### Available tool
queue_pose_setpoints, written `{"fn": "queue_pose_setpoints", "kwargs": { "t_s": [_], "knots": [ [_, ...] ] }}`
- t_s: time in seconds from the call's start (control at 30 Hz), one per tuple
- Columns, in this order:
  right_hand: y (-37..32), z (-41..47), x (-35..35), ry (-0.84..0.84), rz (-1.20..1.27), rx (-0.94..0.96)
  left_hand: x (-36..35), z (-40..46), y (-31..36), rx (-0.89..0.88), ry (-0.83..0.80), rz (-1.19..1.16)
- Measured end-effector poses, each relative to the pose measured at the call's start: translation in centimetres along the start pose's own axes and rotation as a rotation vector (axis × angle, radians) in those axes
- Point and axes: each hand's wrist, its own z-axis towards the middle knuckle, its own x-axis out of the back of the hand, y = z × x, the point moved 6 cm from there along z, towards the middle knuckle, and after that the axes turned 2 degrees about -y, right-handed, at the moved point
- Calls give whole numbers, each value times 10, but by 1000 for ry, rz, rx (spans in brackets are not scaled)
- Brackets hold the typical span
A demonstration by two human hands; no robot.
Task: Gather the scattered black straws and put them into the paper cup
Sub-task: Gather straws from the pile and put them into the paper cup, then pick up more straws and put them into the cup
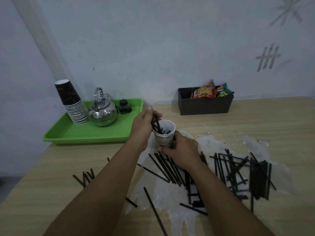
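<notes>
A pale wood-grain worktop [51, 167] stands against a bluish-grey wall [153, 40] with faint tally-like marks. A patch of the worktop's surface is worn to whitish, and the paper cup [164, 135] stands at the far edge of that patch. The cup is white with printed lettering and already has several black straws inside. The right hand [180, 150] wraps its fingers round the near side of the cup. The left hand [144, 125], just left of the cup, pinches one straw [157, 124] whose lower end is inside the cup. Many more black straws [238, 174] lie scattered on the worktop in front of and to the right of the cup, a few also to its front left. Left of the cup, a green tray [68, 135] carries a stack of dark paper cups [73, 103], a shiny metal kettle [103, 113] and a small dark bottle [125, 106]. Behind and right of the cup, a black box [204, 106] holds snack packets [211, 91].
</notes>
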Motion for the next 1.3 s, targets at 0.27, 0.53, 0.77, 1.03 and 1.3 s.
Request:
{"fn": "queue_pose_setpoints", "kwargs": {
  "t_s": [0.27,0.53,0.77,1.03,1.3],
  "knots": [
    [2,0,13,-123,186,-111,10,-3,-1,66,32,-92],
    [3,-2,47,64,364,-97,30,-16,6,55,99,-47],
    [7,-8,89,489,774,-113,54,-61,8,-33,250,21],
    [25,-26,112,380,619,-307,48,-108,5,-49,161,184],
    [43,-70,91,12,-118,-380,11,-131,-22,94,-42,254]
  ]
}}
